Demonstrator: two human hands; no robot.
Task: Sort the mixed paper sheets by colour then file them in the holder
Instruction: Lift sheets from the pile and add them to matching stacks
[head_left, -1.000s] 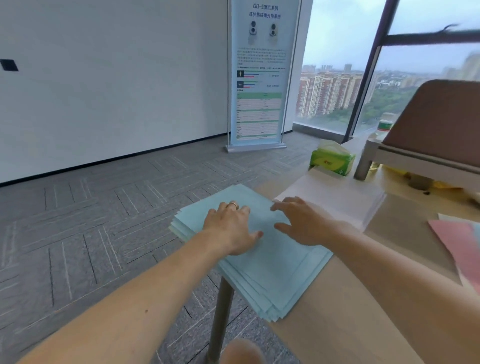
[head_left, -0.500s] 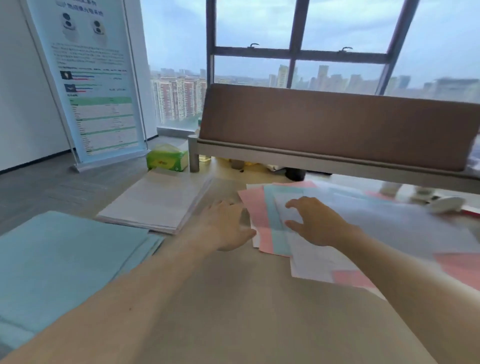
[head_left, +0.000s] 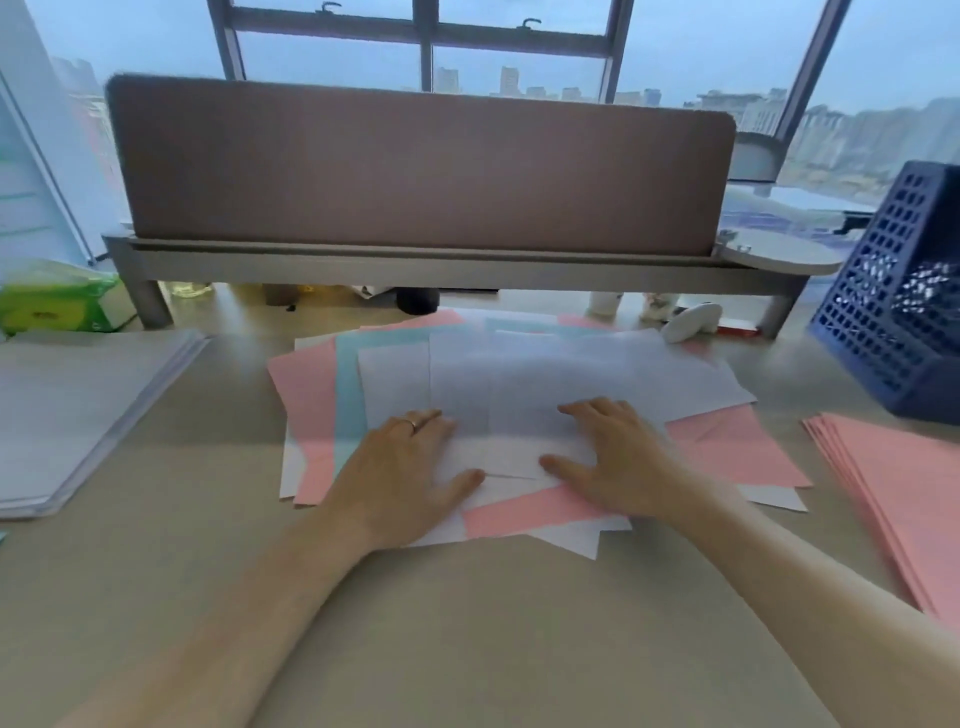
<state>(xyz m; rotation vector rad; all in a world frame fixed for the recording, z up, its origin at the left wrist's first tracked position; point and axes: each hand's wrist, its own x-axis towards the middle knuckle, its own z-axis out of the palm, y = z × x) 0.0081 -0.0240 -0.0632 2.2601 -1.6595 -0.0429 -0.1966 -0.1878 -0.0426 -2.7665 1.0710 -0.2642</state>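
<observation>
A loose heap of mixed paper sheets (head_left: 519, 374), white, pink and light blue, lies in the middle of the desk. My left hand (head_left: 400, 473) rests flat on the heap's near left part, fingers straight. My right hand (head_left: 613, 457) lies flat on a white sheet at the near right, fingers spread. A sorted stack of white sheets (head_left: 72, 405) sits at the left. A sorted stack of pink sheets (head_left: 904, 499) lies at the right edge. The dark blue perforated holder (head_left: 898, 306) stands at the far right.
A brown divider panel (head_left: 415, 161) on a grey raised shelf (head_left: 457, 265) runs across the back of the desk. A green tissue pack (head_left: 57, 306) sits at the far left. Small items lie under the shelf. The wooden desk (head_left: 467, 623) stretches toward me.
The view swung right from the blue stack at the desk's left end to the mixed heap. Both hands left the blue stack and now lie on the heap.
</observation>
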